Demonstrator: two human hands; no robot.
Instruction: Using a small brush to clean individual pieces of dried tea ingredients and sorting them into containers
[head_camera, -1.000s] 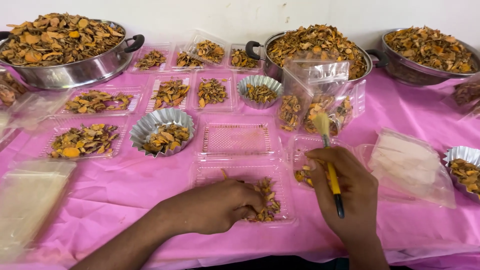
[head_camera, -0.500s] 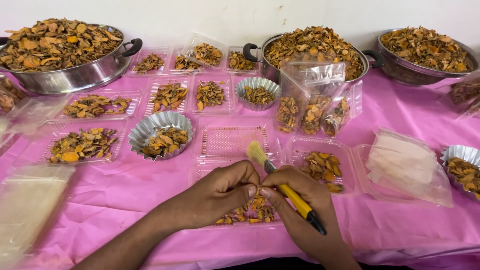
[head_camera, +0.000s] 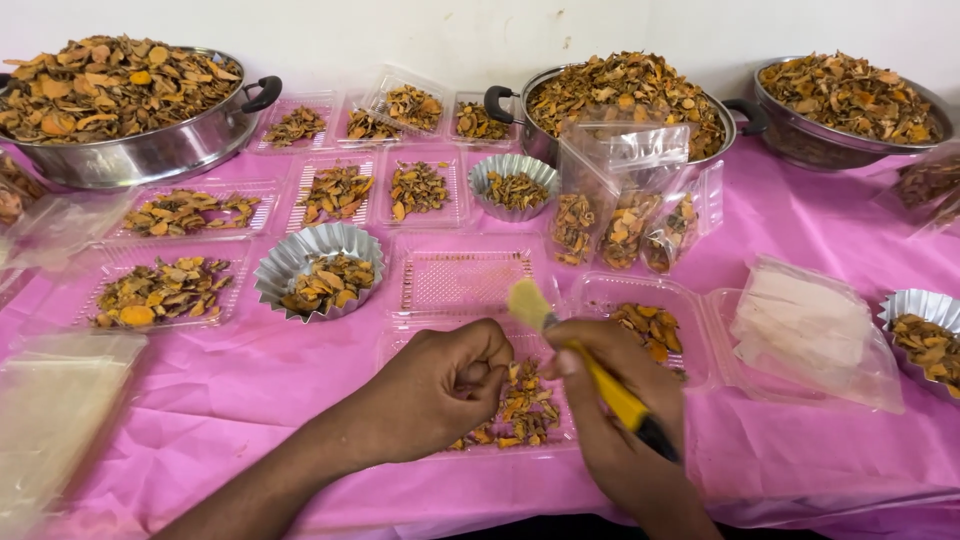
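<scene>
We see only clear plastic packaging, no labels, signs or screens. A hinged clamshell (head_camera: 500, 410) lies under our hands, holding orange-brown chips, its ribbed lid (head_camera: 462, 280) open behind. A second clamshell (head_camera: 640, 305) sits just right of it. Upright clear pouches (head_camera: 625, 215) of chips stand behind. A bag (head_camera: 815, 330) of pale sheets lies at the right, and flat bags (head_camera: 45, 420) at the left.
</scene>
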